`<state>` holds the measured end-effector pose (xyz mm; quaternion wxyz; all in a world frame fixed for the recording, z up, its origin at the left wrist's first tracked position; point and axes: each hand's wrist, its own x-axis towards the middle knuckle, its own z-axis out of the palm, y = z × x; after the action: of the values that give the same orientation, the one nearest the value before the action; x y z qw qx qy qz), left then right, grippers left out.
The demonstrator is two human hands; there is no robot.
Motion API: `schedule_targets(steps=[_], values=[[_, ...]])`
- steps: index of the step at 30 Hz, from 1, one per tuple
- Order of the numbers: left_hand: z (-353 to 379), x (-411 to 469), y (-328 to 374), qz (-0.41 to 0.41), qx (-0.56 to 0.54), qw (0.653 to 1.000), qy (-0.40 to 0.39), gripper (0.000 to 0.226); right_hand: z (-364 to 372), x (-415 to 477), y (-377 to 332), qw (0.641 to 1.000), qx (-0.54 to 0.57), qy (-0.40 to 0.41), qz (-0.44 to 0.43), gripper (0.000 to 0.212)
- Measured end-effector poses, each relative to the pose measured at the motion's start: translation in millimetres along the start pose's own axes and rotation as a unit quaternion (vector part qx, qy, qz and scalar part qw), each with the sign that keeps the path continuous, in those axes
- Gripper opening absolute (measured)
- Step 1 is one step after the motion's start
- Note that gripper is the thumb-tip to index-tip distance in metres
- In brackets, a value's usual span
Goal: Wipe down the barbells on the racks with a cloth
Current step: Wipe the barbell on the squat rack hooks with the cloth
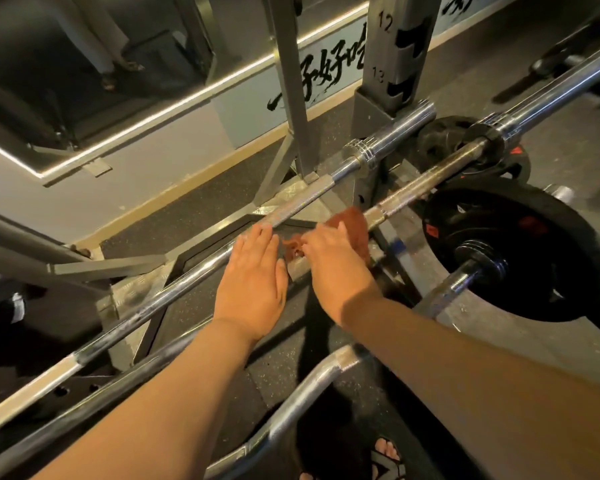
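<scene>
I find the rust-coloured cloth (352,223) bunched on the barbell (174,289) at mid-shaft, near the foot of the rack upright (395,64). The right hand (336,268) grips the cloth against the bar. The left hand (253,282) lies flat just beside it, fingers straight, holding nothing. A second barbell (388,136) runs close behind. A black weight plate (541,237) stands to the right, and a curl bar (305,393) crosses in front.

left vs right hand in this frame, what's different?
The left hand lies flat, fingers straight, holding nothing; the right hand holds the rust-coloured cloth. The left hand reaches the rear barbell; the right hand works the cloth on the nearer barbell. Both are bare, palms down, side by side.
</scene>
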<state>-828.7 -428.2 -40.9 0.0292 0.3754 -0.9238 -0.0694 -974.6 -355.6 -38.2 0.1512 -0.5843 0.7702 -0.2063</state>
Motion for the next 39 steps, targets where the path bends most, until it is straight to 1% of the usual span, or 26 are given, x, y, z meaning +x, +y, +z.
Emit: schedule_targets(steps=[2,3,4,5,6,7,9,10,11,12,13,14,15,16,17,19,21,24,25,27,31,32,35,37,38,39], values=[[-5,-25,-10,-0.044,-0.009,0.999,-0.004,0.068,2,-13,-30,0.988,0.150,-0.036,-0.013,0.026],[-8,-37,-13,-0.069,-0.034,0.997,0.000,0.070,2,-18,-41,0.972,0.227,-0.052,0.018,0.023],[-18,-49,-14,-0.094,-0.074,0.993,0.009,0.068,-2,-22,-53,0.944,0.317,-0.065,0.064,0.025],[-27,-57,-13,-0.119,-0.134,0.984,0.021,0.064,-8,-26,-61,0.905,0.402,-0.080,0.114,0.027],[-39,-63,-8,-0.153,-0.206,0.966,0.033,0.058,-16,-28,-68,0.862,0.468,-0.102,0.167,0.029],[-56,-70,-2,-0.193,-0.287,0.937,0.043,0.053,-27,-30,-75,0.817,0.522,-0.125,0.212,0.031],[-90,-77,11,-0.253,-0.445,0.857,0.052,0.055,-51,-34,-86,0.726,0.622,-0.136,0.260,0.035],[-104,-79,16,-0.265,-0.501,0.822,0.058,0.050,-65,-37,-91,0.684,0.665,-0.133,0.269,0.037],[-118,-81,23,-0.268,-0.539,0.795,0.075,0.038,-79,-39,-96,0.651,0.699,-0.131,0.266,0.038],[-136,-83,31,-0.265,-0.561,0.779,0.095,0.028,-98,-43,-104,0.630,0.723,-0.137,0.247,0.040],[-151,-84,38,-0.264,-0.571,0.770,0.105,0.023,-117,-48,-110,0.622,0.735,-0.155,0.223,0.041],[-167,-85,45,-0.263,-0.574,0.766,0.123,0.020,-136,-53,-118,0.627,0.733,-0.178,0.195,0.040],[-180,-85,49,-0.268,-0.568,0.765,0.141,0.019,-152,-57,-124,0.646,0.718,-0.193,0.173,0.037],[-190,-85,52,-0.276,-0.561,0.764,0.160,0.018,-164,-61,-129,0.675,0.694,-0.198,0.153,0.034],[-206,-86,53,-0.285,-0.558,0.758,0.182,0.020,-176,-64,-134,0.718,0.656,-0.189,0.137,0.031],[-235,-85,52,-0.301,-0.540,0.756,0.216,0.026,-194,-69,-141,0.789,0.584,-0.153,0.110,0.022],[-263,-85,52,-0.290,-0.517,0.770,0.237,0.030,-211,-71,-144,0.827,0.541,-0.115,0.097,0.017],[-312,-87,61,-0.241,-0.529,0.776,0.247,0.028,-244,-74,-149,0.868,0.480,-0.084,0.097,0.030],[-326,-87,64,-0.216,-0.523,0.789,0.240,0.030,-254,-75,-152,0.884,0.453,-0.088,0.081,0.039],[-355,-86,73,-0.167,-0.494,0.822,0.229,0.030,-275,-78,-162,0.895,0.432,-0.100,0.038,0.046],[-412,-90,97,-0.103,-0.461,0.856,0.208,0.019,-322,-87,-194,0.860,0.479,-0.147,-0.093,0.062],[-427,-93,102,-0.088,-0.452,0.865,0.198,0.017,-333,-90,-204,0.863,0.464,-0.147,-0.132,0.061],[-460,-106,106,-0.069,-0.426,0.888,0.160,0.024,-353,-91,-221,0.891,0.417,-0.085,-0.156,0.049],[-476,-114,102,-0.057,-0.438,0.882,0.162,0.031,-364,-90,-229,0.894,0.419,-0.031,-0.154,0.029],[-481,-118,101,-0.050,-0.466,0.868,0.163,0.033,-369,-92,-232,0.887,0.438,-0.011,-0.147,0.018],[-484,-120,98,-0.045,-0.511,0.843,0.163,0.040,-374,-92,-236,0.875,0.465,0.001,-0.135,0.013]])
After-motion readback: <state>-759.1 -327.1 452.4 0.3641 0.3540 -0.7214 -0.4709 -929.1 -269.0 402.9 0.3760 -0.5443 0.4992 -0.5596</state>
